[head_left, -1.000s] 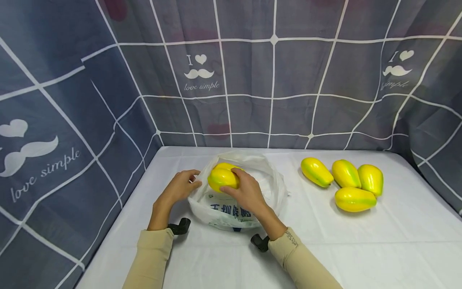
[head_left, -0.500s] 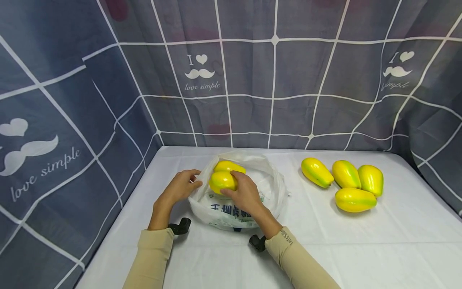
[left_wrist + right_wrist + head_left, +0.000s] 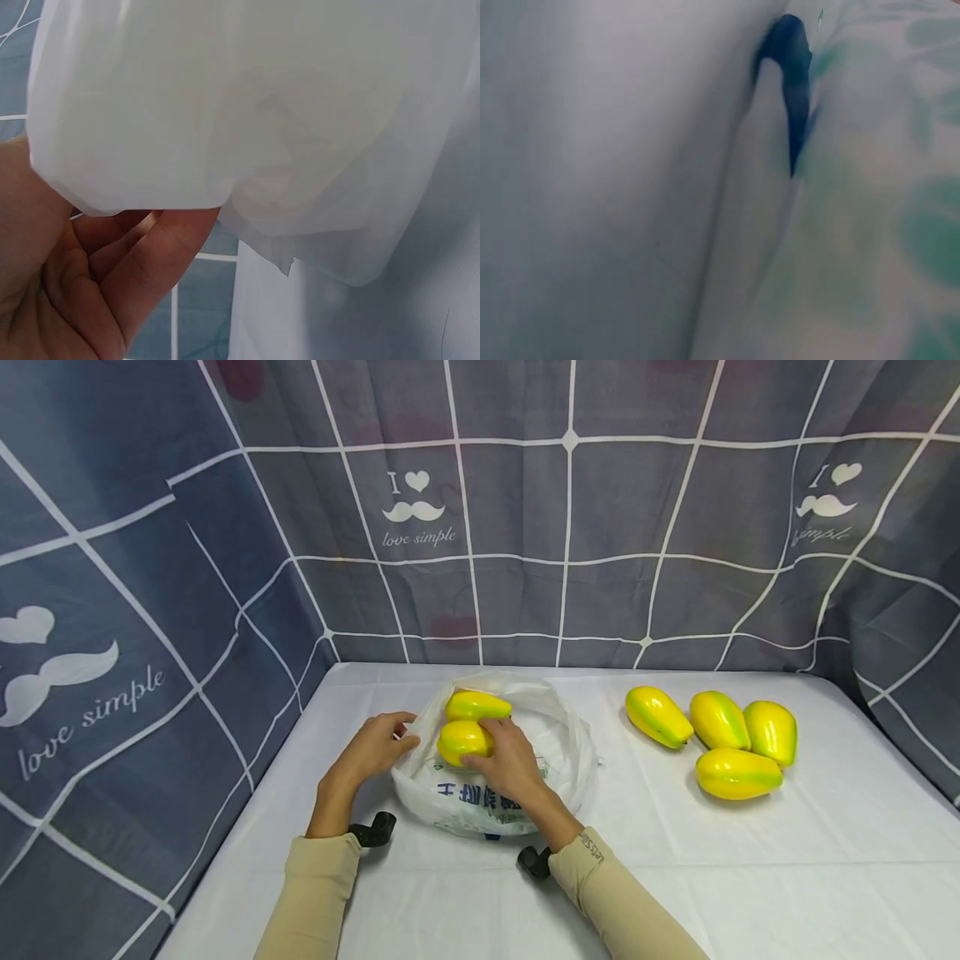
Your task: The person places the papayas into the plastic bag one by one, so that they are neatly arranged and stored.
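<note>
A white translucent plastic bag (image 3: 579, 752) lies open-mouthed on the table, dark blue and green print showing inside. My right hand (image 3: 516, 764) reaches into it and grips a yellow-green papaya (image 3: 459, 742), thumb on the near side and fingers over the top. Just behind that fruit a second papaya (image 3: 476, 705) rests in the bag. At the bag's left rim my left hand (image 3: 372, 747) pinches the plastic. The left wrist view shows the fingers (image 3: 161, 255) at the bag's edge, partly behind it. Only the bag's printed side (image 3: 870, 225) and the cloth appear in the right wrist view.
Several more papayas (image 3: 738, 774) lie in a cluster on the right of the white-covered table (image 3: 675, 877). A dark grid-patterned curtain (image 3: 517, 527) hangs behind the table and along its sides.
The right hand has lowered the papaya slightly towards the near side inside the bag, so the one behind it shows more. The left hand stays at the rim.
</note>
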`<state>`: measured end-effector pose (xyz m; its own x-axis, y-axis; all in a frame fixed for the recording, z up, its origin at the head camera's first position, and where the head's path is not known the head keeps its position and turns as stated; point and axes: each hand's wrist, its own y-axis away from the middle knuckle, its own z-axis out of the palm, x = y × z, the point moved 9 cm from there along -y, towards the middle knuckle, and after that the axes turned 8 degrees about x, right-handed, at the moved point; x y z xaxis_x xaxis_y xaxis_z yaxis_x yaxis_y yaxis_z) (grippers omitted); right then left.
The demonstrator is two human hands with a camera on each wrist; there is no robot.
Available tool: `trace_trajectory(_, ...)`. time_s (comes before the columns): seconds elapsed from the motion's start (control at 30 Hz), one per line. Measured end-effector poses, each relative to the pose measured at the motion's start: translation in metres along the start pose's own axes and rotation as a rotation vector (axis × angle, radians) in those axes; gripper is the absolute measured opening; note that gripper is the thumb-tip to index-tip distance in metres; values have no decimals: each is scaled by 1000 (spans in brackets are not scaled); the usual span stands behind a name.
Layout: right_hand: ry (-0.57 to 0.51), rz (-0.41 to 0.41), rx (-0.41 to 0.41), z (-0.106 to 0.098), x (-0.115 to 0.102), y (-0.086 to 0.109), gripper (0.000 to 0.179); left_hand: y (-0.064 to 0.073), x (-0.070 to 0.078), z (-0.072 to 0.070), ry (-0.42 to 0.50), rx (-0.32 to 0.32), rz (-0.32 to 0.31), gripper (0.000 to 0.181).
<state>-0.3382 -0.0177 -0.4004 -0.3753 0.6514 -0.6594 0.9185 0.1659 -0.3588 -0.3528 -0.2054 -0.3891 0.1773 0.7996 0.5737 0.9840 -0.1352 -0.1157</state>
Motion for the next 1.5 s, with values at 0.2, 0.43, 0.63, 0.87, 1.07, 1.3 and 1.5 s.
trace_trajectory(0.2, 28, -24, -22, 2, 0, 1, 63, 0, 1, 0, 7, -3, -9, 41)
trace_trajectory(0.43, 25, -14, -37, 3, 0, 1, 64, 0, 2, -2, 3, 6, 3, 39)
trace_trajectory(0.63, 32, -30, -64, 4, -3, 3, 66, 0, 2, -1, 3, 3, -2, 39)
trace_trajectory(0.87, 20, -16, -64, 6, -3, 3, 67, 1, 1, -1, 1, -9, -11, 41)
trace_trajectory(1.07, -10, 25, -61, 5, 0, 4, 64, 0, 2, -1, 10, -5, -1, 40)
trace_trajectory(1.3, 0, 2, -81, 7, -1, 4, 63, 2, 3, -1, 19, -5, 0, 40)
trace_trajectory(1.5, 12, -45, -78, 6, -4, 5, 66, 2, 3, -1, 18, -5, -2, 39)
